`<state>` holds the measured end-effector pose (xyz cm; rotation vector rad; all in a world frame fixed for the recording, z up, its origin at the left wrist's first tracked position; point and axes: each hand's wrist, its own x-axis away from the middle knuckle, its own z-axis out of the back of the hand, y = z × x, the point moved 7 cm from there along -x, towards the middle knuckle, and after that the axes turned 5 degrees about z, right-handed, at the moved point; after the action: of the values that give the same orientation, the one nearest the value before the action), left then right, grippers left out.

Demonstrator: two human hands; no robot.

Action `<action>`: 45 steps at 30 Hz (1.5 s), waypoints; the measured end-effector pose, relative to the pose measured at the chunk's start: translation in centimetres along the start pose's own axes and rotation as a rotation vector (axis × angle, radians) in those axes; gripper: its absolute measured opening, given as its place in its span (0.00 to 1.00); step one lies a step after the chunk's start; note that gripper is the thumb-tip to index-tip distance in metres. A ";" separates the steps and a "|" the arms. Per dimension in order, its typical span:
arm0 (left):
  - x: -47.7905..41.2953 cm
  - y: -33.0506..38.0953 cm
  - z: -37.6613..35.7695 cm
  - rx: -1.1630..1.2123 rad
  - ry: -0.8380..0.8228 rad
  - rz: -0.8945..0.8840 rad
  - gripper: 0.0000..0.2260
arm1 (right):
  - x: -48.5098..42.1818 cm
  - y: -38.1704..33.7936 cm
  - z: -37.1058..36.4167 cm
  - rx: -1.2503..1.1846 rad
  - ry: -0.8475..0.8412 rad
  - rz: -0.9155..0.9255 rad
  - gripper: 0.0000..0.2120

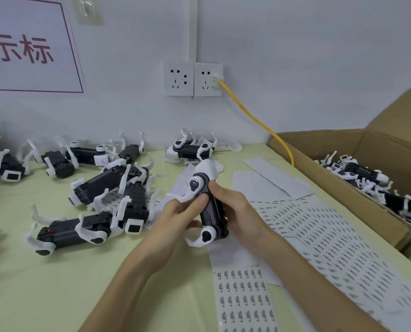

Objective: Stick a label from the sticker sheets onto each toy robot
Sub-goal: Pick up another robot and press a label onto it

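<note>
Both hands, the left hand (175,218) and the right hand (235,212), held one toy robot (208,207) above the sticker sheets (319,236), left of the cardboard box (343,188).

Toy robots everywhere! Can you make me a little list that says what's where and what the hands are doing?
held toy: black and white toy robot, lifted above the table
left hand: grips the toy's left side, thumb on its body
right hand: grips the toy's right side
table: pale green
loose toys: scattered on the table, left of the hands
sticker sheets: flat on the table, under and right of the hands
box: cardboard, far right, more toys inside
cable: yellow, plugged into wall socket
</note>
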<state>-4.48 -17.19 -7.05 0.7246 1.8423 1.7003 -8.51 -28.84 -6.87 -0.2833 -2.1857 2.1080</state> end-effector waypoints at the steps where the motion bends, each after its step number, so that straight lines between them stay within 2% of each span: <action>1: -0.1 -0.2 0.2 0.027 -0.021 0.014 0.21 | 0.0 0.2 -0.1 -0.038 -0.025 -0.027 0.33; 3: -0.1 -0.7 0.5 0.084 -0.070 0.042 0.25 | 0.1 0.4 -0.5 -0.143 -0.104 -0.068 0.28; 6: -0.2 -0.9 0.5 0.218 -0.107 0.063 0.29 | 0.2 0.0 -0.9 -0.218 -0.200 -0.064 0.25; 8: -0.3 -0.8 0.8 0.313 -0.078 0.050 0.30 | 0.3 -0.4 -1.4 -0.278 -0.255 -0.039 0.22; 10: -0.5 -0.6 1.3 0.380 -0.004 0.038 0.28 | 0.3 -0.7 -1.4 -0.258 -0.240 -0.002 0.13; 14: -0.5 -0.9 1.4 0.507 0.063 0.054 0.26 | 0.0 -1.8 -0.3 -0.126 -0.134 0.134 0.04; 16: -0.6 -1.1 1.4 0.544 0.096 0.070 0.24 | -0.5 -2.0 1.7 0.012 0.041 0.185 0.04; 18: -0.7 -1.1 1.4 0.581 0.108 0.091 0.23 | -0.7 -2.2 4.3 0.272 0.259 0.220 0.03; 20: -0.7 -1.1 1.3 0.655 0.085 0.115 0.24 | -1.0 -1.5 6.3 0.719 0.379 0.145 0.11; 22: -0.8 -1.3 1.5 0.710 0.083 0.131 0.23 | -1.3 0.3 7.1 1.071 0.330 -0.040 0.25; 24: -0.9 -1.7 1.8 0.749 0.107 0.146 0.19 | -1.6 1.7 7.0 1.199 0.240 -0.134 0.35; 26: -0.9 -2.2 2.0 0.762 0.146 0.181 0.22 | -1.9 2.5 6.5 1.248 0.184 -0.128 0.38; 27: -0.9 -2.4 2.0 0.725 0.158 0.196 0.26 | -1.9 2.5 6.3 1.238 0.182 -0.112 0.37; 30: -0.7 -2.3 2.0 0.604 0.183 0.201 0.27 | -1.9 2.1 6.1 1.150 0.182 -0.111 0.32; 33: -0.5 -2.5 2.2 0.654 0.151 0.215 0.31 | -1.6 1.1 5.8 1.000 0.229 -0.040 0.25; 34: -0.6 -2.7 2.2 0.677 0.138 0.221 0.30 | -1.5 0.6 5.8 0.905 0.260 0.018 0.21; 37: -0.6 -2.5 1.8 0.721 0.039 0.197 0.11 | -0.8 -1.0 6.3 0.669 0.383 0.194 0.16; 38: -0.5 -2.4 1.7 0.748 0.021 0.199 0.10 | -0.5 -1.7 6.8 0.628 0.442 0.251 0.16; 39: -0.5 -2.3 1.7 0.779 0.012 0.207 0.11 | -0.2 -2.4 7.2 0.589 0.493 0.312 0.16; 41: -0.3 -1.9 1.8 0.810 0.034 0.195 0.21 | 0.1 -3.5 7.8 0.486 0.536 0.404 0.16; 42: -0.2 -1.6 1.8 0.793 0.045 0.172 0.24 | 0.1 -3.7 7.8 0.433 0.530 0.424 0.16; 45: 0.0 -1.0 1.4 0.685 0.055 0.108 0.20 | 0.2 -4.0 7.0 0.370 0.475 0.445 0.16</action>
<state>-3.56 -16.24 -8.12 1.0584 2.4878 1.1298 -10.29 -35.77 -3.23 -1.1809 -1.5312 2.2810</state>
